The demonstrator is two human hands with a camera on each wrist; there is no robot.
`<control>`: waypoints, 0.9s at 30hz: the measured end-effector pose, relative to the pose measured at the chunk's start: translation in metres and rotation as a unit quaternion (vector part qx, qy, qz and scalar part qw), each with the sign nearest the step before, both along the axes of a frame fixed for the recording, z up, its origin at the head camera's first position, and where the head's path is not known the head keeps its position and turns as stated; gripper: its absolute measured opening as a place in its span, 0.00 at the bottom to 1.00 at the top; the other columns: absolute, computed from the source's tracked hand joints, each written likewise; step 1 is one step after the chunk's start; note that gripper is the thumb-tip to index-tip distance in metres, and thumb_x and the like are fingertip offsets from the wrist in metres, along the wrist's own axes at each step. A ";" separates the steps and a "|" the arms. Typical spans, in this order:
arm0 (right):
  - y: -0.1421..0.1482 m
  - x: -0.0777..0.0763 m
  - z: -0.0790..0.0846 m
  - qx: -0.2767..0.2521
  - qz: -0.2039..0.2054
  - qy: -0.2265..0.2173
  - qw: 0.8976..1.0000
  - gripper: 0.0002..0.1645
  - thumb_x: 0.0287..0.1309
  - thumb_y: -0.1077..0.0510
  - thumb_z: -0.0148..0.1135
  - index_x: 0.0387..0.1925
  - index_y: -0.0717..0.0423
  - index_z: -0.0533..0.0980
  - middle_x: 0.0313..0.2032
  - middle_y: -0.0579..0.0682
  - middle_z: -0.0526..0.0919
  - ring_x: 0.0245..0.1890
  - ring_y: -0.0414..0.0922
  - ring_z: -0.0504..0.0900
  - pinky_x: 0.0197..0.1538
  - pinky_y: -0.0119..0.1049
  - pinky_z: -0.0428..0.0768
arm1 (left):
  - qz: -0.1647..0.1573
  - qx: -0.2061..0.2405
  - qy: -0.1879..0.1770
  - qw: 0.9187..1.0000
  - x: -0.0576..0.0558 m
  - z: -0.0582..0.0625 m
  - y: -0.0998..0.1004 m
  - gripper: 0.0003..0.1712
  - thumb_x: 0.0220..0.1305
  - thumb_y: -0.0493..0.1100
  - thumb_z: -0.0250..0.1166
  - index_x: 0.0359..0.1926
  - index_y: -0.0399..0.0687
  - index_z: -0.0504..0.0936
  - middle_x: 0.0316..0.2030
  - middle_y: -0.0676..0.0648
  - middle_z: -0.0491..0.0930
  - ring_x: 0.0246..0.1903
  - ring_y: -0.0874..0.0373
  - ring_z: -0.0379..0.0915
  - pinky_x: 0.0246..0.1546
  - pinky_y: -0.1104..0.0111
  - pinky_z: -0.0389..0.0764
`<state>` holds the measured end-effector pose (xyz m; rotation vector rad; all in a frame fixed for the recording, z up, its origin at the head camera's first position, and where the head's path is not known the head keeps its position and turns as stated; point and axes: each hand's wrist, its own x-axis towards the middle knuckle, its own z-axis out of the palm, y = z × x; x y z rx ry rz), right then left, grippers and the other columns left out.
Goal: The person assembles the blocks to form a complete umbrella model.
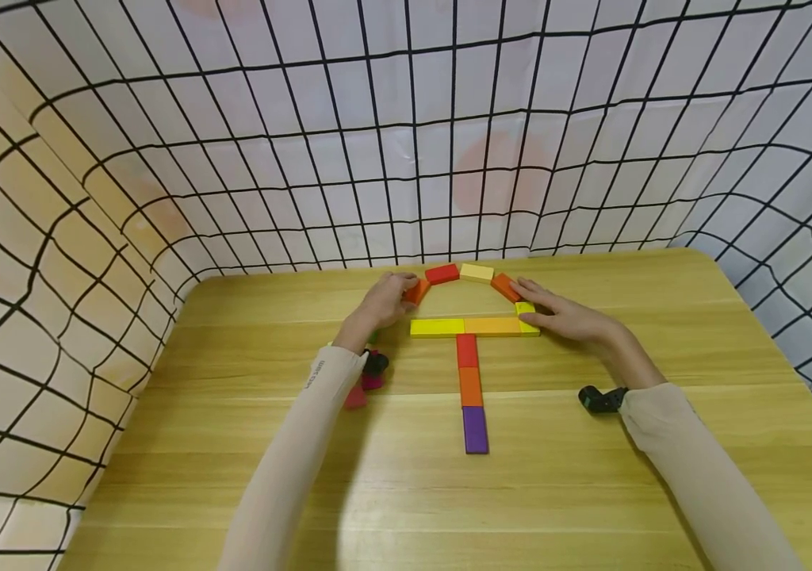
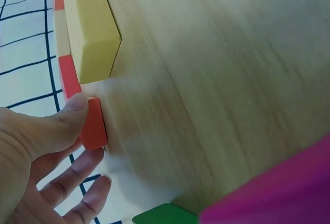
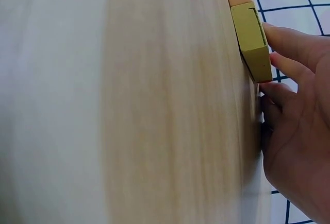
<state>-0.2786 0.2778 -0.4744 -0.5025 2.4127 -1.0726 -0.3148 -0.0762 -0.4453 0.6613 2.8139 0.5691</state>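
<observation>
Flat coloured blocks form an arc over a straight bar, with a stem below. My left hand (image 1: 384,300) pinches the orange block (image 2: 94,126) at the arc's left end between thumb and fingers. Beside it in the arc come a red block (image 1: 442,274) and a cream block (image 1: 477,273). My right hand (image 1: 566,313) has its fingers extended along the arc's right side. Its fingertips touch the right orange block (image 1: 506,287), and its thumb lies by the small yellow block (image 1: 525,308). The bar holds a long yellow block (image 1: 438,328) and a light orange block (image 1: 492,327).
The stem runs down through a red block (image 1: 466,350), an orange block (image 1: 471,386) and a purple block (image 1: 475,430). Pink and green blocks lie partly hidden under the left wrist, including a magenta block (image 2: 278,193). A black wire grid (image 1: 406,127) stands along the wooden table's (image 1: 235,444) back and sides.
</observation>
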 end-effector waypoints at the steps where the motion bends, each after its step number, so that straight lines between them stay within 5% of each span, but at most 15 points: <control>1: 0.000 0.000 0.000 0.001 0.000 0.000 1.000 0.43 0.79 0.42 0.50 0.84 0.43 0.45 0.84 0.57 0.33 0.82 0.65 0.28 0.76 0.75 0.32 | 0.003 0.001 -0.003 1.000 0.000 0.000 0.000 0.32 0.71 0.37 0.66 0.73 0.38 0.71 0.74 0.40 0.69 0.66 0.42 0.69 0.70 0.57 0.74; 27: 0.000 -0.001 0.000 -0.002 0.005 0.008 1.000 0.43 0.79 0.45 0.51 0.84 0.45 0.44 0.84 0.58 0.33 0.82 0.65 0.29 0.76 0.75 0.34 | 0.010 -0.020 0.002 1.000 -0.006 -0.002 -0.004 0.30 0.74 0.35 0.63 0.74 0.43 0.71 0.75 0.43 0.69 0.69 0.43 0.67 0.72 0.58 0.72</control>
